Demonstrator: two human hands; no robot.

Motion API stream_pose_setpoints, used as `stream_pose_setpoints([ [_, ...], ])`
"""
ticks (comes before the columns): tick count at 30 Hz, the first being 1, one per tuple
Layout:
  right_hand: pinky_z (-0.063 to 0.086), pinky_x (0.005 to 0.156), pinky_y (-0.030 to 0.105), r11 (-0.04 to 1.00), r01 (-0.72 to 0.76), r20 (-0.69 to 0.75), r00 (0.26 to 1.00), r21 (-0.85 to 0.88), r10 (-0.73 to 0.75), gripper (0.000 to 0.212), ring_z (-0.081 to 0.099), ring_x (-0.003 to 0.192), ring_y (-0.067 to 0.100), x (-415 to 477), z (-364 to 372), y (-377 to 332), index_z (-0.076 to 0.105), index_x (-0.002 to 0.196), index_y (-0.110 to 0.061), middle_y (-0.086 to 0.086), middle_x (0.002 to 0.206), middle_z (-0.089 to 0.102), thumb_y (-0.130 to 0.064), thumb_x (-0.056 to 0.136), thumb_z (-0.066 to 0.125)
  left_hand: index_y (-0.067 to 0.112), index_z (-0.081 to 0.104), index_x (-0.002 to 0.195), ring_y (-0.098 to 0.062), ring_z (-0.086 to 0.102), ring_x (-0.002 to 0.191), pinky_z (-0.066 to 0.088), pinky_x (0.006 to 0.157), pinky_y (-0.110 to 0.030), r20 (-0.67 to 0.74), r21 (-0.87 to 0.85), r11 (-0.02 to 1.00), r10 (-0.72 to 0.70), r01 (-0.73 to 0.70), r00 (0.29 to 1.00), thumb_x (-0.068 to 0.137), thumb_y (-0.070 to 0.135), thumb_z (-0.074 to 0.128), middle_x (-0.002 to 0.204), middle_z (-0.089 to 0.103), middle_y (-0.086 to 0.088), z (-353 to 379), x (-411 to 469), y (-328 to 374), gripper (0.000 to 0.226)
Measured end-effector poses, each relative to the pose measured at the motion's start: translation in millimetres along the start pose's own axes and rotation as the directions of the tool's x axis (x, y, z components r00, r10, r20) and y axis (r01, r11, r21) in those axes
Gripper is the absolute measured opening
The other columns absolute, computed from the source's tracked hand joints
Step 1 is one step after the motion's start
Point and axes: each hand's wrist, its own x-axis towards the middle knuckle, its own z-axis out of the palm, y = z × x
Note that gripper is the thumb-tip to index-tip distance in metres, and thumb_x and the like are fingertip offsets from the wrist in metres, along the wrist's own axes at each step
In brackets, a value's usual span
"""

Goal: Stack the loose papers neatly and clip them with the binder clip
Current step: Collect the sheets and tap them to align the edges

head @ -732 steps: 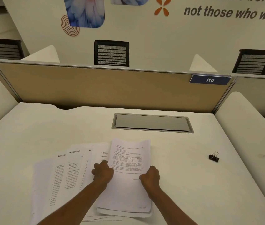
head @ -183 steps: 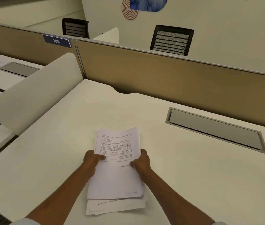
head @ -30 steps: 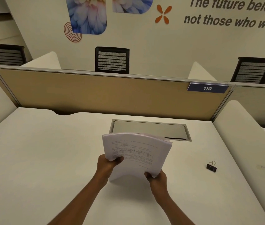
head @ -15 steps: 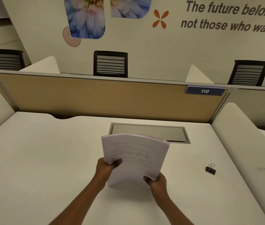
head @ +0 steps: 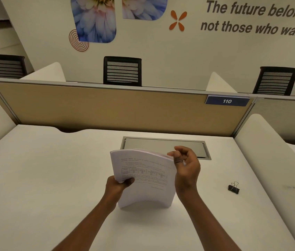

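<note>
A gathered stack of white printed papers [head: 144, 178] stands upright on its lower edge on the white desk [head: 43, 178], bowed toward me. My left hand [head: 117, 183] grips the stack's left edge. My right hand [head: 185, 164] is up at the stack's top right corner, thumb and fingers loosely curled against the sheet edges. The black binder clip [head: 233, 187] lies on the desk well to the right, with both hands apart from it.
A grey cable hatch [head: 193, 147] is set into the desk just behind the papers. A tan partition [head: 97, 107] with a "110" label [head: 227, 101] closes the far side, and curved white side dividers [head: 273, 153] flank the desk. Black chairs stand beyond.
My right hand has left the stack's lower right edge and risen to its top right corner. The left hand keeps its grip, and the stack's bottom edge now rests on the desk.
</note>
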Motion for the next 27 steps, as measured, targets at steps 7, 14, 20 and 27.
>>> stream_pose_setpoints([
  [7, 0.051, 0.069, 0.026, 0.999, 0.007, -0.084, 0.996, -0.036, -0.010, 0.014, 0.065, 0.084, 0.028, 3, 6, 3, 0.061, 0.092, -0.021, 0.012, 0.085, 0.069, -0.029, 0.081, 0.056, 0.029, 0.069, 0.091, -0.020, 0.067, 0.091, 0.056, 0.072, -0.025, 0.017, -0.006, 1.000, 0.023, -0.022, 1.000, 0.075, 0.006, 0.078, 0.084, 0.076, 0.011, 0, -1, 0, 0.029],
  [14, 0.053, 0.062, 0.018, 0.999, -0.022, -0.094, 0.995, 0.044, 0.027, 0.015, 0.065, 0.079, 0.029, 5, 5, 2, 0.060, 0.091, -0.023, 0.012, 0.082, 0.069, -0.011, 0.084, 0.053, 0.027, 0.069, 0.095, -0.021, 0.067, 0.095, 0.056, 0.074, -0.024, 0.045, -0.024, 0.999, 0.027, -0.026, 0.999, 0.075, 0.006, 0.078, 0.092, 0.076, 0.006, -2, -1, -2, 0.030],
  [20, 0.053, 0.070, 0.035, 0.998, 0.004, -0.069, 0.998, 0.068, 0.000, 0.011, 0.065, 0.078, 0.031, 4, 4, 3, 0.060, 0.090, -0.025, 0.012, 0.080, 0.069, -0.025, 0.083, 0.051, 0.024, 0.069, 0.100, -0.023, 0.066, 0.097, 0.055, 0.079, -0.028, 0.062, -0.031, 0.999, 0.012, -0.010, 0.998, 0.074, 0.008, 0.079, 0.098, 0.075, 0.001, -3, 0, -3, 0.032],
  [27, 0.054, 0.069, 0.022, 0.962, -0.119, 0.174, 0.982, 0.244, 0.077, 0.108, 0.068, 0.081, 0.017, -5, -21, 43, 0.044, 0.120, -0.001, 0.005, 0.087, 0.074, -0.080, 0.049, 0.066, 0.025, 0.072, 0.097, -0.017, 0.069, 0.096, 0.051, 0.080, -0.027, 0.108, -0.015, 1.000, -0.026, 0.028, 0.994, 0.062, 0.027, 0.080, 0.097, 0.077, 0.002, -7, -3, 0, 0.036],
])
